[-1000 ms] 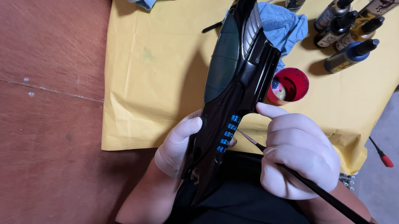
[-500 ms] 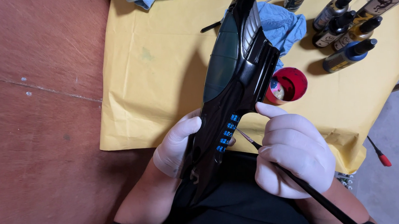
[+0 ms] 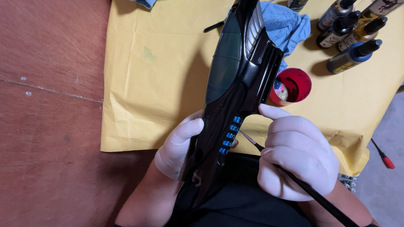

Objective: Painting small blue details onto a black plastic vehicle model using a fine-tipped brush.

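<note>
Two gloved hands worked close over the person's lap. The left hand (image 3: 180, 146) was wrapped around the narrow end of a glossy black model craft (image 3: 233, 94), which slanted up across a yellow sheet (image 3: 164, 83) — its nose near a crumpled blue cloth (image 3: 286, 26). The right hand (image 3: 297, 157) pinched a thin black paintbrush (image 3: 305, 190), tip just beside a row of small blue squares (image 3: 229, 135) on the hull. A red cup (image 3: 294, 84) sat beside it — several dropper bottles (image 3: 346, 32) stood beyond.

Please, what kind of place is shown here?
Probably a hobby painting workbench: dropper paint bottles on a yellow paper sheet, a red paint cup, and a fine brush at a glossy black model.
</note>
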